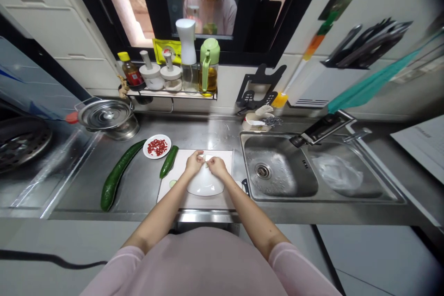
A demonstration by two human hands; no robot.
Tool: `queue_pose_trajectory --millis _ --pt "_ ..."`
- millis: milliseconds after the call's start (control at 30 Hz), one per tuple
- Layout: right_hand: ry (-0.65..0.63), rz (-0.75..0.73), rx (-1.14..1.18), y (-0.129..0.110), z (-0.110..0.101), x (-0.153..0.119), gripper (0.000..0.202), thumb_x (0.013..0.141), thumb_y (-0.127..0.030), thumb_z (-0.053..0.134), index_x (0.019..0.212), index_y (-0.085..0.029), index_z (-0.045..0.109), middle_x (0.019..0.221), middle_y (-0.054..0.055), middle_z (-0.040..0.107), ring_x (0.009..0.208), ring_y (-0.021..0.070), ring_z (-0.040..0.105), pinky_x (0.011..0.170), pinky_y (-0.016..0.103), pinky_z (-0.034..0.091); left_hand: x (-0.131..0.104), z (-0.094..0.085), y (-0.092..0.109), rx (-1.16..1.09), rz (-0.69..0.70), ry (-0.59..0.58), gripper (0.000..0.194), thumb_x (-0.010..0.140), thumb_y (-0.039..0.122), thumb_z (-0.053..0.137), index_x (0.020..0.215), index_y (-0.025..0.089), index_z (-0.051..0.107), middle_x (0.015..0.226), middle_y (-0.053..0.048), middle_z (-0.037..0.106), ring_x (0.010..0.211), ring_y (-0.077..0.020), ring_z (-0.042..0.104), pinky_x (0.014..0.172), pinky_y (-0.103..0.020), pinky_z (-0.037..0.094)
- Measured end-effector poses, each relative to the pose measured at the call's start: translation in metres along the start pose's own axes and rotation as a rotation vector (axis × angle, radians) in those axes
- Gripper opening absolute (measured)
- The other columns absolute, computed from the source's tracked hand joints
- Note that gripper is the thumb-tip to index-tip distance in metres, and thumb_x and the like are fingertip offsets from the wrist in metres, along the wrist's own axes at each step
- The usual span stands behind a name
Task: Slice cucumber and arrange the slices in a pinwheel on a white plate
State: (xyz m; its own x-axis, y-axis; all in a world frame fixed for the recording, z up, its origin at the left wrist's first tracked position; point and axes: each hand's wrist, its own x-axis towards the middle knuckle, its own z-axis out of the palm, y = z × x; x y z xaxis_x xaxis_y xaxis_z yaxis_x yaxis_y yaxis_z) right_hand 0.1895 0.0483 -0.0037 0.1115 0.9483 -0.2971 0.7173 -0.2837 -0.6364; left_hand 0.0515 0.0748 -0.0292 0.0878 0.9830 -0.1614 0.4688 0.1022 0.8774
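Observation:
My left hand [195, 163] and my right hand [217, 167] meet over the far edge of a white plate [205, 184]. Between their pinched fingertips is a small pale-green piece, seemingly a cucumber slice [206, 162]; the fingers partly hide it. Beneath the plate lies a white cutting board [227, 200]. A cut length of cucumber [169, 162] rests at the board's left edge, with a pale cucumber end [172, 183] closer to me. Right of the plate, a knife with a black handle [245, 187] is partly covered by my right forearm.
Left on the steel counter are a long cucumber [118, 176], a small plate [146, 153] of chopped red chillies and a lidded steel pot [121, 130]. A double sink [284, 185] with a tap [324, 126] is at right. Bottles [189, 74] line a shelf behind.

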Motion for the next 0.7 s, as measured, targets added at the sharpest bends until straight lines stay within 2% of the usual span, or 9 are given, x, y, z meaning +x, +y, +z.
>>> queue_pose_trajectory --millis 167,367,700 --pt "-0.005 0.027 -0.024 0.001 0.005 0.009 0.017 0.084 -0.021 0.056 0.076 -0.016 0.069 0.064 0.003 0.067 0.062 0.0122 0.059 0.062 0.019 0.038 0.006 -0.001 0.003 0.195 0.002 -0.017 0.039 0.073 0.013 0.062 0.112 0.02 0.063 0.079 0.0 0.069 0.069 -0.0124 0.06 0.069 -0.021 0.043" --pt "-0.009 0.04 -0.064 0.002 0.008 0.013 0.017 0.085 -0.022 0.056 0.076 -0.016 0.069 0.067 0.004 0.067 0.063 0.0132 0.059 0.061 0.02 0.037 0.009 -0.004 0.005 0.306 0.037 -0.05 0.04 0.075 0.015 0.061 0.115 0.021 0.062 0.083 -0.002 0.071 0.074 -0.0161 0.062 0.073 -0.024 0.044" --pt "-0.002 0.054 -0.165 -0.005 0.005 0.011 0.015 0.085 -0.023 0.055 0.09 -0.016 0.067 0.088 0.008 0.07 0.08 0.0171 0.062 0.064 0.023 0.037 -0.001 -0.011 0.02 0.441 0.07 -0.066 0.034 0.08 0.018 0.058 0.114 0.022 0.065 0.09 -0.006 0.068 0.086 -0.0204 0.061 0.08 -0.028 0.044"
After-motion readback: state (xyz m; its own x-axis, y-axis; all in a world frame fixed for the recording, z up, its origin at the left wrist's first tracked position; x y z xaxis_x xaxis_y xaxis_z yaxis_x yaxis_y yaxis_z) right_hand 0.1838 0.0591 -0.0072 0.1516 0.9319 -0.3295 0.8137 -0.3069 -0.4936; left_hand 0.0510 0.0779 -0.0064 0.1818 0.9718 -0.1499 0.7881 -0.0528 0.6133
